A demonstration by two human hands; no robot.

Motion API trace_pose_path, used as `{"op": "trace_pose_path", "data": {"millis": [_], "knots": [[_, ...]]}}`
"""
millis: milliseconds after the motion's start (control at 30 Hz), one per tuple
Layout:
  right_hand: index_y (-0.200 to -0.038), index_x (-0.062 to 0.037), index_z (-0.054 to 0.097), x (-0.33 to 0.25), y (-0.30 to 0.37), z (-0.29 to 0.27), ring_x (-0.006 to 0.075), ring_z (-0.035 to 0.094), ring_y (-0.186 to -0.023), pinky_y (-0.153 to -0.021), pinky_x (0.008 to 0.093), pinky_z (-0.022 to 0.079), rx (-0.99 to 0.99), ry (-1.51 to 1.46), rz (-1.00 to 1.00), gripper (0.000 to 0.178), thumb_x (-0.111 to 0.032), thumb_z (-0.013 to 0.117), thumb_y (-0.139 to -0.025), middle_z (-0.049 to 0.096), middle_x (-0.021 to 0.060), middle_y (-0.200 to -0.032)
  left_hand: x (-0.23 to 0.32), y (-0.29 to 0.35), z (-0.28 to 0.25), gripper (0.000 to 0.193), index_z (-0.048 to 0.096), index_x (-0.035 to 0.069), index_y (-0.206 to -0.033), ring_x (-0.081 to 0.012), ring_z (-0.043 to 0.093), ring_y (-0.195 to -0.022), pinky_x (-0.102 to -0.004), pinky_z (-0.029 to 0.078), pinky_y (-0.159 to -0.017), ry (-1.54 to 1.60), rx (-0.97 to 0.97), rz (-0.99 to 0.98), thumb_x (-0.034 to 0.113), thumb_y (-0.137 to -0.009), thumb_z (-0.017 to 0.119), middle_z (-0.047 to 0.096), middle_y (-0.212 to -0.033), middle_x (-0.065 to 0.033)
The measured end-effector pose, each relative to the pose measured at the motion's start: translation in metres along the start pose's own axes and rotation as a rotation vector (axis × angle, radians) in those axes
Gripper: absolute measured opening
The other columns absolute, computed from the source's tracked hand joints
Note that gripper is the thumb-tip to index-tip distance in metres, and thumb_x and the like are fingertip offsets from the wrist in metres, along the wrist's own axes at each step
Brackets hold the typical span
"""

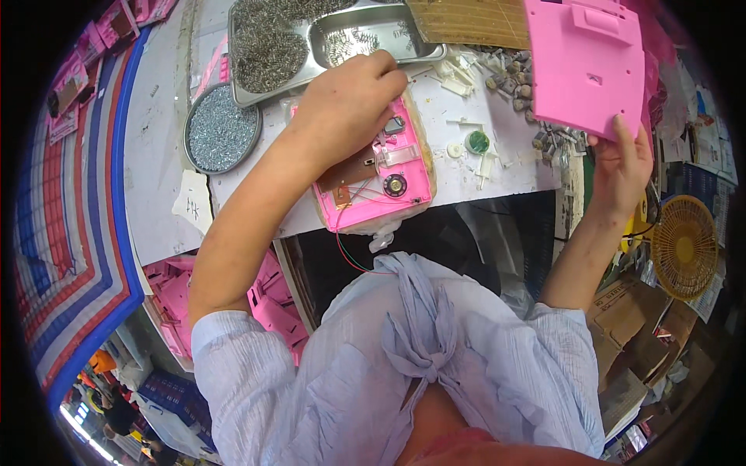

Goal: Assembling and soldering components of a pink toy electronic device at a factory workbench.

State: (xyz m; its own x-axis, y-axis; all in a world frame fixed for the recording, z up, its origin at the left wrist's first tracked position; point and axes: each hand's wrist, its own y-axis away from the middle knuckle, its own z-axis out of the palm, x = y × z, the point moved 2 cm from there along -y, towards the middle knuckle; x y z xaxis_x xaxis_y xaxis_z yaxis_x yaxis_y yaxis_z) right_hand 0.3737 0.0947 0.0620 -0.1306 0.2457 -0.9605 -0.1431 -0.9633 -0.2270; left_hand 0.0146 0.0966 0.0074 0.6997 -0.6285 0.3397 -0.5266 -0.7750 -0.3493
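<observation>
My right hand (pixel 622 167) grips the lower edge of a flat pink plastic cover (pixel 588 74), held up at the right. My left hand (pixel 350 97) is over the far part of an open pink plastic housing (pixel 381 206), by the metal tray's near edge. Its fingers are curled, with their tips hidden, so I cannot make out what they hold. Inside the housing are a brown circuit board (pixel 347 172), a round black part (pixel 395 185) with a metal centre and thin wires. Red and green wires trail from its near edge toward my lap.
A metal tray (pixel 268 92) holds many small springs. Left of the housing stands a round dish (pixel 190 144) of small silvery screws. Small motors (pixel 509 81), white plastic parts (pixel 457 81) and a green disc (pixel 477 142) lie to the right. A yellow fan (pixel 684 247) stands far right.
</observation>
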Motion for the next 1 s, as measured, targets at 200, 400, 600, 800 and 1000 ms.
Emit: {"op": "trace_pose_path", "data": {"millis": [200, 400, 600, 800, 1000], "knots": [[-0.115, 0.0070, 0.065, -0.007, 0.016, 0.026, 0.0176, 0.067, -0.080, -0.062, 0.0306, 0.055, -0.028, 0.017, 0.010, 0.020, -0.005, 0.065, -0.098, 0.070, 0.0125, -0.100, 0.001, -0.002, -0.012, 0.024, 0.062, 0.007, -0.098, -0.0324, 0.064, -0.099, -0.0423, 0.054, -0.082, 0.035, -0.033, 0.024, 0.012, -0.079, 0.077, 0.062, -0.109, -0.0086], [-0.117, 0.0065, 0.065, 0.007, 0.034, 0.043, 0.0169, 0.066, -0.079, -0.062, 0.0309, 0.054, -0.073, -0.035, 0.060, 0.023, -0.007, 0.066, -0.097, 0.070, 0.0117, -0.100, 0.001, 0.021, -0.031, 0.024, 0.064, 0.006, -0.094, -0.0319, 0.064, -0.097, -0.0424, 0.053, -0.082, 0.031, 0.055, -0.002, 0.010, -0.075, 0.079, 0.063, -0.112, -0.0086], [-0.120, 0.0066, 0.065, 0.011, 0.039, 0.057, 0.0168, 0.065, -0.077, -0.062, 0.0307, 0.053, -0.111, -0.026, 0.096, 0.027, -0.007, 0.067, -0.097, 0.070, 0.0113, -0.099, 0.003, 0.016, -0.005, 0.019, 0.065, 0.006, -0.089, -0.0294, 0.064, -0.094, -0.0417, 0.051, -0.079, -0.091, 0.106, 0.113, 0.010, -0.075, 0.077, 0.065, -0.107, -0.0086], [-0.122, 0.0070, 0.063, 0.010, 0.057, 0.065, 0.0168, 0.065, -0.076, -0.063, 0.0303, 0.054, -0.149, -0.085, 0.138, 0.029, -0.008, 0.066, -0.097, 0.071, 0.0119, -0.099, 0.012, 0.015, -0.018, 0.020, 0.066, 0.005, -0.100, -0.0250, 0.065, -0.090, -0.0369, 0.052, -0.076, 0.058, 0.218, 0.016, 0.007, -0.082, 0.074, 0.066, -0.105, -0.0098], [-0.138, 0.0052, 0.052, 0.047, 0.092, 0.114, 0.0171, 0.067, -0.073, -0.063, 0.0303, 0.055, -0.175, -0.212, 0.447, 0.044, -0.013, 0.065, -0.100, 0.071, 0.0113, -0.097, 0.060, 0.056, -0.027, 0.080, 0.015, -0.007, -0.159, -0.0099, 0.064, -0.093, -0.0239, 0.052, -0.079, 1.369, 0.283, -0.653, 0.002, -0.097, 0.066, 0.068, -0.108, -0.0114]]}}
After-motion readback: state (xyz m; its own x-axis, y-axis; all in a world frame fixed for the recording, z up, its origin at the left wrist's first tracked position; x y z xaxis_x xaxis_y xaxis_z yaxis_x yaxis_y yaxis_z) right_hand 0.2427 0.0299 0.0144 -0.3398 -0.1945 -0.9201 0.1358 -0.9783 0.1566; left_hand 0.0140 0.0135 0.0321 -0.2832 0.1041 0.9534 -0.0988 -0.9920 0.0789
